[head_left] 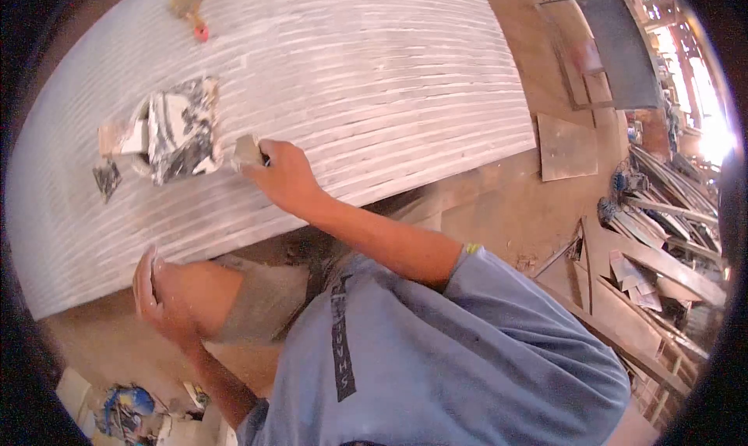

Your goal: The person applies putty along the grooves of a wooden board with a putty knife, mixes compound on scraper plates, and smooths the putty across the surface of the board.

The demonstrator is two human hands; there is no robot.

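My right hand (284,177) is closed around a small greyish block (248,151) with angular edges, whose exact kind I cannot make out. The block is at the surface of a large whitish ribbed panel (374,80). Just left of it lies a crumpled black-and-white sheet or wrapper (183,130), with a pale block-like piece (121,138) beside it and a small dark scrap (107,181) below. My left hand (160,294) is beside my bent knee near the panel's front edge, its dusty fingers loosely extended and nothing visible in them.
A paintbrush (187,6) with a red-tipped handle lies at the panel's far side. On the floor to the right are a flat board (567,148), a dark panel on a frame (619,49) and piled wood strips (662,220). A blue object (132,401) sits among clutter at lower left.
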